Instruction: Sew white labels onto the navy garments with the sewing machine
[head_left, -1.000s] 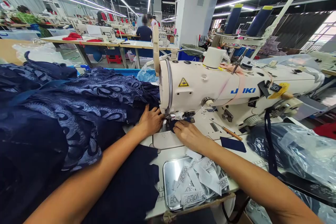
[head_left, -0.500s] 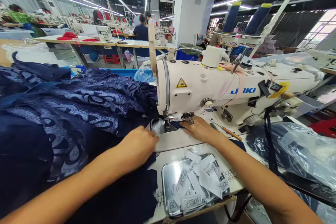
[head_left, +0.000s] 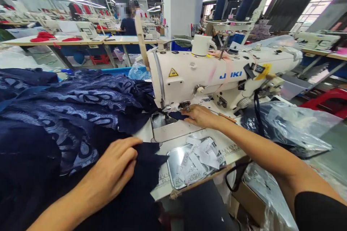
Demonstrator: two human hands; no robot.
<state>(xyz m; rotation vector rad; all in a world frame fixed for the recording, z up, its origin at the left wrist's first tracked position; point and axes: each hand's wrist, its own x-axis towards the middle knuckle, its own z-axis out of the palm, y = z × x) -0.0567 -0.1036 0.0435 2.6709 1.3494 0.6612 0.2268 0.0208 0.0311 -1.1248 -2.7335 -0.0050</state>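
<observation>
A white sewing machine stands in front of me. My right hand is just right of its needle area, thumb and fingers closed on a small piece of navy fabric by the metal needle plate. My left hand is lower left, over a plain navy cloth; its fingers are partly stretched and apart, and I see nothing in them. Beyond it lies a heap of navy lace-patterned fabric.
A metal tray of white printed labels lies at the front of the machine table. A wooden-handled tool is behind my right wrist. Plastic-wrapped goods sit on the right. Thread cones stand behind; people work farther back.
My left hand has moved from beside the needle plate down and left over the navy cloth. My right hand stays near the needle. The view has shifted to the right.
</observation>
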